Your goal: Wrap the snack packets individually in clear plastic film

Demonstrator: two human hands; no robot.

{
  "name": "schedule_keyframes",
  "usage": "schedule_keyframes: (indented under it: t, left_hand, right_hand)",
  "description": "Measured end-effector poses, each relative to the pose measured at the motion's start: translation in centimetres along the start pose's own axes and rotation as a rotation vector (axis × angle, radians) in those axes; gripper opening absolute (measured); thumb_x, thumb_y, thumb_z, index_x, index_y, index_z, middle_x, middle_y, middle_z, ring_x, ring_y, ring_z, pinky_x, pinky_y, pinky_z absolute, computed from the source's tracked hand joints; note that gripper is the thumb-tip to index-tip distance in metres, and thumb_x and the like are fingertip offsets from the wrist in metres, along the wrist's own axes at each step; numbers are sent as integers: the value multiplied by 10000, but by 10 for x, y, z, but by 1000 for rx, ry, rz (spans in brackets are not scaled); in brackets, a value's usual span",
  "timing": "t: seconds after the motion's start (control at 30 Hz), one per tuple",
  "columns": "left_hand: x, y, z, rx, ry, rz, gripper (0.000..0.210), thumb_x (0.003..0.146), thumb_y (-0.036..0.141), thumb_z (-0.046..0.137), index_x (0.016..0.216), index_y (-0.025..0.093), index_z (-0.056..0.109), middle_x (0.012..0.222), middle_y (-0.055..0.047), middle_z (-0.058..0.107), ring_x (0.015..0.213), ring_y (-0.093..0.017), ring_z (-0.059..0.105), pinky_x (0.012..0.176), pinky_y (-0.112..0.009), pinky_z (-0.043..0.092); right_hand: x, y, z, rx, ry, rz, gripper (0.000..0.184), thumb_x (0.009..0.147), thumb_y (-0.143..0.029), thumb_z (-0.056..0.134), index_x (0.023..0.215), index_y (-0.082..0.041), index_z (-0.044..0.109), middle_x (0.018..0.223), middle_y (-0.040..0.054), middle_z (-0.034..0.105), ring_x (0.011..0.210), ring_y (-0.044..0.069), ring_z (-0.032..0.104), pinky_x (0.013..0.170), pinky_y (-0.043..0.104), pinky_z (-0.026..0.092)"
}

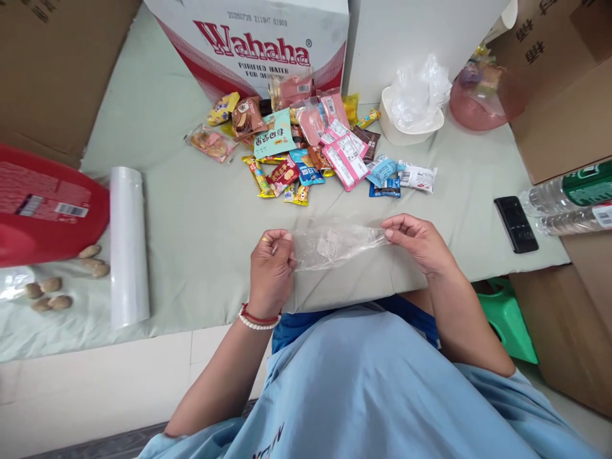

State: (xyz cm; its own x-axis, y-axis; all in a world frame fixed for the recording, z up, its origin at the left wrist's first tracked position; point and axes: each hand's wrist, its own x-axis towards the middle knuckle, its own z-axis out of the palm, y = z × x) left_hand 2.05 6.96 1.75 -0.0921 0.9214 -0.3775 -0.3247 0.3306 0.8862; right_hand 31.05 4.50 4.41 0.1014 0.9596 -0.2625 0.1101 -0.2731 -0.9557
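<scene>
A clear plastic bag (337,247) is stretched sideways between my two hands, just above the table's front edge. My left hand (273,268) is closed, pinching the bag's left end between thumb and fingers. At the other end, the thumb and fingertips of my right hand (417,241) grip the bag's right end. A whitish, crumpled patch shows in the middle of the bag; I cannot tell whether it is folded film or something inside. Beyond the bag lies a pile of wrapped snacks (275,135), nearest to it the small yellow packets (296,194).
On the left are a plastic roll (128,248), a red container (48,207) and several walnut-like brown things (60,302). Behind the snacks stands a Wahaha carton (268,38). A white bowl (406,131) of clear bags, a pink bowl (478,115), a phone (516,224) and bottles (549,201) are on the right.
</scene>
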Motion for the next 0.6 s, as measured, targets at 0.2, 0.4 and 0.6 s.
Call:
schedule_keyframes:
  t: [0.2,0.4,0.6]
  left_hand:
    - [0,-8,-16,127,57,160,360,831,488,836,960,222,631,687,58,525,580,-95,455,494,-182,395]
    - [-4,-15,-28,406,25,316,240,971,422,684,1088,230,767,636,49,511,568,-107,467,535,-218,391]
    - [-11,-11,-22,484,8,400,248,979,432,682,1060,229,798,633,41,524,571,-103,443,551,-231,366]
  right_hand:
    - [-8,-2,-8,-162,-217,-134,306,859,-517,823,940,-224,787,921,39,721,854,184,651,817,328,527]
    - [-1,-12,-3,-322,-209,-208,431,882,-602,775,1122,-244,769,1127,77,717,950,213,666,845,346,548]
    - [10,-7,52,-401,-301,-247,400,824,-501,823,1095,-215,755,991,51,712,812,173,586,741,309,482]
